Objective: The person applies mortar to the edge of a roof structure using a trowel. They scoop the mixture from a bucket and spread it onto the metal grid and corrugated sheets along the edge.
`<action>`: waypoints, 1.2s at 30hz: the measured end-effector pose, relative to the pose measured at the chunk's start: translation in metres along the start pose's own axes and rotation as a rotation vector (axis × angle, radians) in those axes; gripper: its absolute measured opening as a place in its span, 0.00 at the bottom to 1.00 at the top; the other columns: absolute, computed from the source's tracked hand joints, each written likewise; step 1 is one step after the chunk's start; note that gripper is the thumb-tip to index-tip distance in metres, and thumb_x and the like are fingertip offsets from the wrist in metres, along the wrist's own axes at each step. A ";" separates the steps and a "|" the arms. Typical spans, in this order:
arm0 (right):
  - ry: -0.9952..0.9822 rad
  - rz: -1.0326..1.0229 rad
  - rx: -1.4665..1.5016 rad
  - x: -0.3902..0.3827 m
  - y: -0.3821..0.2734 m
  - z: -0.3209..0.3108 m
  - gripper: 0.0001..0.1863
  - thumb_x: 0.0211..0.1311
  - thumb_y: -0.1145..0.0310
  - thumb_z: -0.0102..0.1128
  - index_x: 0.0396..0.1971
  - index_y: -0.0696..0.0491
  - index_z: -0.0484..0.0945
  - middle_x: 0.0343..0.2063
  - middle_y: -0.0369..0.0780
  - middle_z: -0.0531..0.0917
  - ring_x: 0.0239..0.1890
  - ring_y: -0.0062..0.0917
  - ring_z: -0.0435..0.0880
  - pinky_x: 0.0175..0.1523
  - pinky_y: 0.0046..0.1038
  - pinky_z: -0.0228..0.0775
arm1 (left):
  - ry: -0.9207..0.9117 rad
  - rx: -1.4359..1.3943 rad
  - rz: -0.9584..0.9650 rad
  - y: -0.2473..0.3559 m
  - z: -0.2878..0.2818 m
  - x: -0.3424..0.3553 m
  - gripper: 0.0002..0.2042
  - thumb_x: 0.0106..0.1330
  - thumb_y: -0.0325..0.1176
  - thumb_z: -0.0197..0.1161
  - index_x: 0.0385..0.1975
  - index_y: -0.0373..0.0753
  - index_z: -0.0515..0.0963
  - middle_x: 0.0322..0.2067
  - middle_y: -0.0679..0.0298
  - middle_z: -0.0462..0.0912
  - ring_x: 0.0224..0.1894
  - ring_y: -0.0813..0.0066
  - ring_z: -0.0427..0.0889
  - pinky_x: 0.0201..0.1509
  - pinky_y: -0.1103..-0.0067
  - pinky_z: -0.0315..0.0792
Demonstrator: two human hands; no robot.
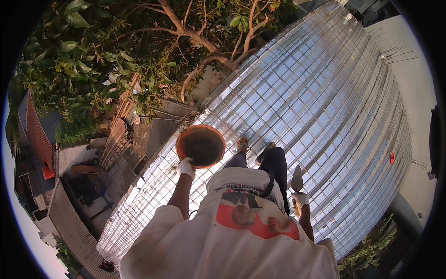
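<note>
My left hand (185,168), in a white glove, grips the rim of an orange bucket (200,146) with a dark grey interior, held out at my left. My right hand (299,201), also gloved, is closed on a trowel (297,178) with a pointed grey blade, beside my right leg. Below both hands, my sandalled feet (241,144) stand on a grid of steel bars (316,93) laid over shiny corrugated metal sheeting (348,158).
The sheeting's left edge (158,156) drops toward stacked planks (123,130) and lower roofs (72,209). A tree (195,37) overhangs the upper left. A pale wall (409,65) with protruding bars borders the right; a small red object (391,158) lies near that side.
</note>
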State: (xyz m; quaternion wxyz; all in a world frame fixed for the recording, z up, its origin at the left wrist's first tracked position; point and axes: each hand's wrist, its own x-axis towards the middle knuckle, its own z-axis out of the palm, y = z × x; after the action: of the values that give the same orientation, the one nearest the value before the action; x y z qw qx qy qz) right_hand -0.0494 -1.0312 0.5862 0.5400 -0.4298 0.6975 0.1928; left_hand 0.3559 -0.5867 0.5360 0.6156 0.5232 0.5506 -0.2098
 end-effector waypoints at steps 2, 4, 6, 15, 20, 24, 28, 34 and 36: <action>-0.051 0.000 -0.057 0.014 -0.008 -0.023 0.08 0.54 0.72 0.71 0.25 0.57 0.78 0.14 0.39 0.76 0.10 0.25 0.72 0.15 0.33 0.62 | 0.003 -0.021 0.004 -0.010 0.023 -0.006 0.02 0.65 0.31 0.60 0.35 0.45 0.80 0.28 0.67 0.79 0.20 0.74 0.72 0.21 0.79 0.67; -0.064 0.043 -0.111 0.030 -0.028 -0.044 0.09 0.53 0.72 0.71 0.23 0.56 0.77 0.14 0.38 0.76 0.09 0.25 0.72 0.15 0.33 0.64 | 0.038 0.020 0.097 -0.026 0.033 -0.006 0.04 0.61 0.28 0.63 0.32 0.46 0.75 0.25 0.68 0.77 0.18 0.75 0.70 0.20 0.78 0.64; -0.092 0.019 -0.191 0.049 -0.059 -0.070 0.09 0.54 0.72 0.72 0.24 0.56 0.77 0.13 0.38 0.76 0.10 0.26 0.72 0.16 0.35 0.64 | 0.083 -0.047 0.096 -0.047 0.039 -0.005 0.07 0.59 0.27 0.64 0.31 0.46 0.73 0.24 0.68 0.76 0.17 0.74 0.69 0.20 0.78 0.63; -0.089 -0.035 -0.482 0.163 -0.314 -0.162 0.11 0.55 0.68 0.71 0.24 0.53 0.76 0.14 0.38 0.75 0.10 0.26 0.72 0.15 0.36 0.63 | 0.415 -0.392 -0.070 -0.126 0.097 -0.091 0.04 0.61 0.27 0.63 0.34 0.44 0.77 0.25 0.63 0.77 0.20 0.69 0.73 0.22 0.73 0.66; -0.128 -0.295 -0.583 0.196 -0.498 -0.147 0.10 0.56 0.67 0.69 0.27 0.54 0.76 0.13 0.39 0.76 0.10 0.27 0.73 0.14 0.35 0.62 | 0.249 0.904 0.300 -0.177 0.125 -0.144 0.09 0.62 0.26 0.63 0.41 0.40 0.80 0.34 0.61 0.84 0.33 0.67 0.82 0.38 0.74 0.75; -0.158 -0.411 -0.791 0.197 -0.614 -0.111 0.10 0.58 0.66 0.68 0.31 0.54 0.76 0.13 0.38 0.75 0.10 0.26 0.72 0.14 0.34 0.61 | 0.292 1.266 0.460 -0.217 0.158 -0.176 0.14 0.61 0.25 0.64 0.47 0.37 0.82 0.40 0.59 0.89 0.43 0.65 0.88 0.50 0.74 0.82; -0.270 -0.493 -0.979 0.175 -0.686 -0.055 0.09 0.60 0.66 0.67 0.31 0.55 0.76 0.13 0.36 0.74 0.10 0.23 0.70 0.14 0.32 0.59 | 0.274 1.346 0.507 -0.303 0.131 -0.131 0.16 0.57 0.30 0.68 0.46 0.38 0.84 0.42 0.55 0.89 0.48 0.58 0.88 0.53 0.69 0.81; -0.298 -0.430 -1.131 0.158 -0.736 -0.018 0.10 0.61 0.67 0.66 0.28 0.56 0.76 0.13 0.38 0.75 0.09 0.25 0.71 0.14 0.33 0.57 | 0.403 1.124 0.320 -0.271 0.236 -0.162 0.12 0.58 0.30 0.66 0.42 0.36 0.85 0.42 0.52 0.89 0.49 0.54 0.87 0.56 0.67 0.80; -0.302 -0.408 -1.221 0.158 -0.748 -0.007 0.10 0.61 0.67 0.66 0.27 0.56 0.76 0.13 0.38 0.75 0.09 0.25 0.71 0.14 0.33 0.58 | 0.370 1.011 0.319 -0.268 0.244 -0.160 0.14 0.59 0.33 0.68 0.44 0.37 0.85 0.44 0.51 0.88 0.50 0.53 0.87 0.55 0.65 0.81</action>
State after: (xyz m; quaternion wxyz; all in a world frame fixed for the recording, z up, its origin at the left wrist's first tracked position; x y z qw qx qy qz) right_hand 0.5433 -1.5143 0.5898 0.3168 -0.7506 0.2838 0.5057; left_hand 0.1955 -0.9483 0.5316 0.2054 0.8580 0.3945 -0.2567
